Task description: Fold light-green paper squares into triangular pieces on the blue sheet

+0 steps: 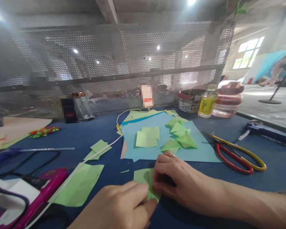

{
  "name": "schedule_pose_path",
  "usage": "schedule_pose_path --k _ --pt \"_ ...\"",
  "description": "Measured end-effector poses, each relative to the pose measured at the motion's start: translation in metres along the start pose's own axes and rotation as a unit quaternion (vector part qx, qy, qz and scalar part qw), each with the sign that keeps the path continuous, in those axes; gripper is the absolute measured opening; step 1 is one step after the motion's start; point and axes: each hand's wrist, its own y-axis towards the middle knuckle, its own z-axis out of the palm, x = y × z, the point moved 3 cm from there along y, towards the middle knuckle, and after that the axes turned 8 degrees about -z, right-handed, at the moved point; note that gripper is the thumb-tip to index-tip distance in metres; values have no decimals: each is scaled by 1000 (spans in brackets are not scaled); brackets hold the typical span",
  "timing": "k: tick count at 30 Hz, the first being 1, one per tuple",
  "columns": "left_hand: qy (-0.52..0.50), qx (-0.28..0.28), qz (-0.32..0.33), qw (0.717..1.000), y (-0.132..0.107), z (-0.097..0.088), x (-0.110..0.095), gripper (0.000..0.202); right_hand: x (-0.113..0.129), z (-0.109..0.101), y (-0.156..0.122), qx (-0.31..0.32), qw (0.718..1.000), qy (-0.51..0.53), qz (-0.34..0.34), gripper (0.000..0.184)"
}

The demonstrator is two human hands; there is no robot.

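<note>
Both my hands press on a small light green paper piece (143,178) lying on the blue table near the front edge. My left hand (120,206) pinches its lower edge with closed fingers. My right hand (181,181), a ring on one finger, holds the paper's right side with bent fingers. Just beyond lies a light blue sheet (200,149) carrying two flat green squares (147,137) and several folded green paper shapes (180,136).
Red and yellow scissors (238,156) lie to the right, a blue glue gun (267,130) beyond them. Green scraps (78,186), a white cable (95,152), a ruler (45,149) and a pink device (38,194) lie left. Bottles and jars (207,101) stand along the perforated metal screen (124,63).
</note>
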Motion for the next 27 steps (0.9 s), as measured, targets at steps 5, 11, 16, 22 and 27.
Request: schedule_pose_path --k 5,11,16,22,27 --pt "20 -3 2 1000 1 1 0 29 0 -2 0 -1 1000 14 -8 19" --pt "13 19 9 1000 -1 4 1 33 -3 -1 -1 -4 1000 19 -3 14" --pt "13 8 4 1000 2 5 1 31 -5 0 -2 -6 1000 29 2 15" --pt "12 -16 2 1000 1 4 0 27 -4 1 -2 -3 999 33 2 14" --pt "24 -13 8 1000 1 4 -1 27 -5 1 1 -10 1000 26 0 13"
